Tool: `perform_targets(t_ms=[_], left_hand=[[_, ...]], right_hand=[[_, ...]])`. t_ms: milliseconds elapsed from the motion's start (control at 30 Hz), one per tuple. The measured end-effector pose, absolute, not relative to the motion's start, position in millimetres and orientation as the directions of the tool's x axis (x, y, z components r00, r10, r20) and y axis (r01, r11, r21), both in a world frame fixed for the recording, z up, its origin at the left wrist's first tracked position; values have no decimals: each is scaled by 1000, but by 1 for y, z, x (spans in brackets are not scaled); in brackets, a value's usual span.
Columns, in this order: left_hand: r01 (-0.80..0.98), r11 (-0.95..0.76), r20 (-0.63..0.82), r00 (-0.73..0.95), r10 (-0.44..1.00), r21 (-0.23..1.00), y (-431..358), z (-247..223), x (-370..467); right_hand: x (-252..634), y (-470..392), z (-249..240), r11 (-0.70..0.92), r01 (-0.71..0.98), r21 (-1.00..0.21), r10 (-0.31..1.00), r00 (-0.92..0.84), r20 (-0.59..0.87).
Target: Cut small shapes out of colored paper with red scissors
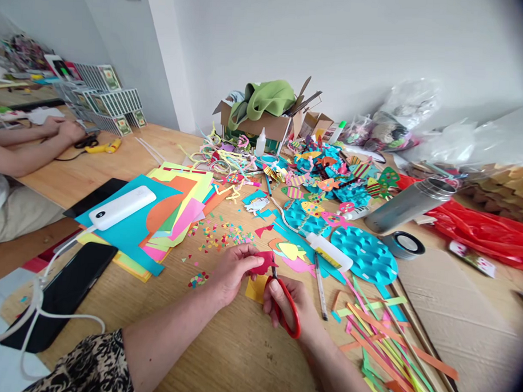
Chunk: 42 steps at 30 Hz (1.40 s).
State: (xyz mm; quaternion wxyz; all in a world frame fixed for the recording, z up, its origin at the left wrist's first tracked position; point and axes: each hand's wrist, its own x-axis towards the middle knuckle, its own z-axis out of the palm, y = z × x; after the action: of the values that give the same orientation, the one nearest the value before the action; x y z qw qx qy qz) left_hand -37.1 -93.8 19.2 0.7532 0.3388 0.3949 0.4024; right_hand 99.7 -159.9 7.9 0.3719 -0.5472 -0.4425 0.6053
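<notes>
Red paper (pixel 265 261) is pinched by the left hand (pixel 233 273), red-handled scissors (pixel 295 307) gripped by the right hand (pixel 299 300) — fingertips (pixel 258 261) could be nicked if blades (pixel 274 272) slipped.

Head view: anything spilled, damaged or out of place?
No liquid spill shows. The metal flask looks odd: it is uncapped close to papercraft, with what seems its cap beside it. Tiny coloured paper bits also lie scattered loose on the wooden table, beyond the left hand.

Open tabletop (pixel 239 355) nearside (strips (pixel 394 338) rightward)
</notes>
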Motion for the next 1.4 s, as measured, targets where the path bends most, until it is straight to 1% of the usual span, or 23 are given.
perform_targets(t_ms=[133,300,500,733,900,1033,1267,1400], left_hand=[[-310,458,-321,404,857,833,-94,22,-38],[-271,423,-312,371,875,865,-94,24,-38],[-231,398,-284,404,869,888,-95,21,-38],[-216,340,-244,374,895,915,-96,25,-37],[-200,300,-224,331,917,933,-98,27,-36],[-185,301,-232,320,918,936,-99,24,-34],[-152,315,-247,350,904,937,-100,24,-35],[-132,318,-255,355,899,939,-100,22,-34]], right_hand=[[101,-160,10,-321,32,-947,936,-142,-322],[101,-161,11,-318,37,-947,933,-163,-319],[102,-161,9,-321,12,-947,935,-155,-318],[104,-160,-1,-286,4,-958,943,-178,-283],[104,-161,4,-277,22,-961,938,-211,-276],[105,-161,9,-288,25,-957,937,-201,-287],[106,-160,-2,-311,16,-950,931,-198,-308],[106,-160,2,-319,20,-948,925,-212,-316]])
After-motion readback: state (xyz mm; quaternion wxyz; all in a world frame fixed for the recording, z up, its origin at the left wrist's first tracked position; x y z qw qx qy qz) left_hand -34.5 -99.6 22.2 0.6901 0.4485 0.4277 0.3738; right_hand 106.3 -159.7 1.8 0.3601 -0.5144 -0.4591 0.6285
